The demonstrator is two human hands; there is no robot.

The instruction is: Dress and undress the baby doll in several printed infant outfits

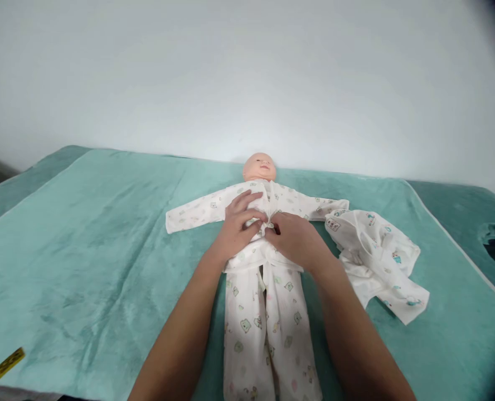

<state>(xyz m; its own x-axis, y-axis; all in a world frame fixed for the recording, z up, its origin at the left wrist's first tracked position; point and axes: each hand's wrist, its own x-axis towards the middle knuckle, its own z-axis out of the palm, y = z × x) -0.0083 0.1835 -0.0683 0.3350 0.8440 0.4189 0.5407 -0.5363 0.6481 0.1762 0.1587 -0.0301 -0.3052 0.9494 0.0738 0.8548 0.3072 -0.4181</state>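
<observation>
1. In the head view, a pink baby doll with a smooth, bare head (258, 166) lies face up on a soft, light green blanket (105, 267).
2. The white cloth shirt with little printed animals (247, 256) is on the doll's middle, sleeves spread to both sides. White cloth trousers with matching prints (245, 323) lie below the doll's chest.
3. The left hand (243, 220) rests on the doll's chest with bent, spread fingers; I cannot tell if it pinches any cloth. The right hand (291, 234) is curled and pinches the shirt's front edge.
4. The two front edges could end up crooked if one gets pulled higher than the other.
5. The thin cloth could slip away if the pinch is too loose.
6. A hard tug could twist the shirt or slide the doll on the blanket.
7. A loose white shirt with blue prints (392, 256) lies right of the doll, close by the right arm. A wide elbow swing could drag it.
</observation>
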